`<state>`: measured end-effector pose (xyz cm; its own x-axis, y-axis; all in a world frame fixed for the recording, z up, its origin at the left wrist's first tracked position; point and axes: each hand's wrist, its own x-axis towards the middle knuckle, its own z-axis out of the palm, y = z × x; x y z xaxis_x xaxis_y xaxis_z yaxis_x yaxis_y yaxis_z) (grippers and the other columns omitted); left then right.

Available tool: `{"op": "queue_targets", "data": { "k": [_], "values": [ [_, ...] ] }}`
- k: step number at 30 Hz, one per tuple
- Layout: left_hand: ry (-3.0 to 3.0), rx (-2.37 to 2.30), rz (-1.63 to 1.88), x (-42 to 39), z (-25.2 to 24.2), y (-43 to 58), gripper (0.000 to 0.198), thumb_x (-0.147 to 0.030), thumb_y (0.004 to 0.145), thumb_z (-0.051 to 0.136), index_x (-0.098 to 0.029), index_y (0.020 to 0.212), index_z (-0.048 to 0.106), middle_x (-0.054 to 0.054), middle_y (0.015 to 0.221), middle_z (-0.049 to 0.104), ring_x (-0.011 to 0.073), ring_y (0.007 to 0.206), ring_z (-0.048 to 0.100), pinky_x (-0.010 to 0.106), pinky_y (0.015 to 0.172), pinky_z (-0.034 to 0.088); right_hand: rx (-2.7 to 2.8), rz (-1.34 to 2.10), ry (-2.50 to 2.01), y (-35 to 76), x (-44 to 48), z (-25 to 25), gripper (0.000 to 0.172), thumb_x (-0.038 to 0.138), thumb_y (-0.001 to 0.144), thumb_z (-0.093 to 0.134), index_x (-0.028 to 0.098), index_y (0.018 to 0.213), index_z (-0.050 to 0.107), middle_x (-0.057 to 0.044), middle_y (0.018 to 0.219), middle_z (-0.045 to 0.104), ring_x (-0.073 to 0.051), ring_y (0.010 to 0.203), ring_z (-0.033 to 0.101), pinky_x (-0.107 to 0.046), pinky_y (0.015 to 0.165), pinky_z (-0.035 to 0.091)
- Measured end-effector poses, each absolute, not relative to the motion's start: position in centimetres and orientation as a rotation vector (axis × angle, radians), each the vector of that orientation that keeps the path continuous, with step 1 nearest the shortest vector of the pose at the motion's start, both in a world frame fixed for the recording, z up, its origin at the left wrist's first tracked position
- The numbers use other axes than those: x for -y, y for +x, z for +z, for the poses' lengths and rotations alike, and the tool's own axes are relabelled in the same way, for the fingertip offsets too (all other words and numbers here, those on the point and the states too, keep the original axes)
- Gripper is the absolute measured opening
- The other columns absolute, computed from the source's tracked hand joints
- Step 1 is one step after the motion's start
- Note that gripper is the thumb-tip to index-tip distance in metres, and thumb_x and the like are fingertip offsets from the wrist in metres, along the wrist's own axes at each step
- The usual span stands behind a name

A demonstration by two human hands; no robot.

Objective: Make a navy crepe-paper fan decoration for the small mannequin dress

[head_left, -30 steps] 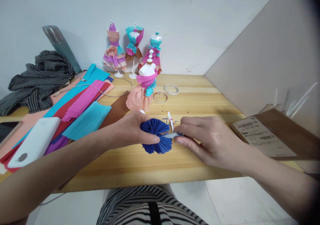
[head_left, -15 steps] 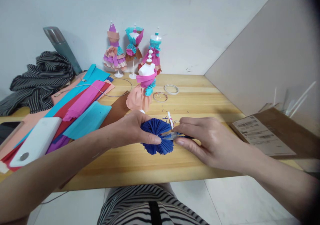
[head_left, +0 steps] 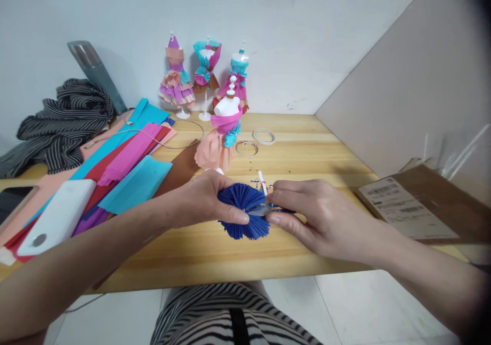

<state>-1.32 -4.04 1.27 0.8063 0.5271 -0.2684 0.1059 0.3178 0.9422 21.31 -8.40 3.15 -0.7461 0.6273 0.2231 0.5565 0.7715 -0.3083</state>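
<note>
A dark blue pleated paper rosette (head_left: 243, 196) is pinched between the thumb and fingers of my left hand (head_left: 215, 199). Its folds fan out above and below my thumb, with a gap on the right side. Into that gap reaches a small flat grey-white piece (head_left: 259, 210); whether it is tape or a blade I cannot tell. My right hand (head_left: 307, 209) has its thumb and forefinger closed around this piece, and something dark blue shows between the fingers. Just beyond the fingertips is a white paper strip (head_left: 262, 180).
Small dress forms in paper dresses (head_left: 220, 140) stand at the back. Two tape rolls (head_left: 264, 136) lie nearby. Left are coloured paper sheets (head_left: 136, 186), a white device (head_left: 57, 217), a phone (head_left: 13, 201), striped cloth (head_left: 65, 125) and a flask (head_left: 97, 73). A cardboard box (head_left: 433, 191) sits right.
My right fingertips have shifted slightly with the grey-white piece, and more of that piece shows in the rosette's gap. My left hand keeps its hold; the whole view has moved slightly.
</note>
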Motion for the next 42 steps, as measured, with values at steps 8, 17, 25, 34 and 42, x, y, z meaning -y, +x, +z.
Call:
{"op": "queue_targets", "data": {
  "k": [8,17,25,34,42],
  "values": [
    [1.265,-0.589,0.289,4.0,1.3,-1.4,0.020,-0.022,0.072,0.077,-0.009,0.087,0.076,0.010,0.084,0.078,0.0161,0.068,0.071,0.025,0.064,0.057,2.630,0.370,-0.889,21.2,8.2,2.9,0.042,0.036,0.104,0.034,0.013,0.087,0.064,-0.006,0.071,0.061,-0.013,0.060,0.056,-0.024,0.056,0.039],
    [1.252,-0.630,0.340,3.7,0.8,-2.0,0.022,-0.025,0.070,0.077,-0.009,0.085,0.076,0.013,0.086,0.078,0.0175,0.068,0.072,0.027,0.063,0.057,2.479,0.311,-1.024,22.3,7.5,2.6,0.038,0.037,0.102,0.040,0.014,0.083,0.063,-0.003,0.066,0.059,-0.012,0.053,0.051,-0.024,0.052,0.037],
    [1.656,-0.837,0.403,1.7,-0.5,-0.3,0.013,-0.019,0.069,0.075,-0.010,0.079,0.076,0.011,0.078,0.078,0.0154,0.064,0.069,0.023,0.059,0.055,2.333,0.473,-1.341,23.5,6.5,1.7,0.049,0.050,0.098,0.041,0.016,0.072,0.065,-0.004,0.065,0.064,-0.014,0.054,0.053,-0.026,0.053,0.037],
    [1.379,-0.749,0.607,1.7,-0.3,-2.8,0.036,-0.035,0.066,0.082,-0.008,0.088,0.076,0.018,0.089,0.077,0.0220,0.072,0.072,0.035,0.070,0.059,2.341,0.626,-1.366,23.8,6.3,-0.1,0.034,0.037,0.098,0.045,0.014,0.085,0.067,-0.008,0.076,0.070,-0.018,0.065,0.062,-0.027,0.060,0.044],
    [1.335,-0.807,0.640,2.4,0.3,-3.2,0.037,-0.039,0.063,0.084,-0.015,0.088,0.075,0.016,0.087,0.076,0.0306,0.094,0.071,0.043,0.087,0.054,2.616,0.854,-1.218,19.4,9.3,-6.3,0.007,0.010,0.078,0.061,0.016,0.076,0.059,-0.001,0.069,0.063,-0.016,0.062,0.059,-0.024,0.055,0.043]
  ]
}}
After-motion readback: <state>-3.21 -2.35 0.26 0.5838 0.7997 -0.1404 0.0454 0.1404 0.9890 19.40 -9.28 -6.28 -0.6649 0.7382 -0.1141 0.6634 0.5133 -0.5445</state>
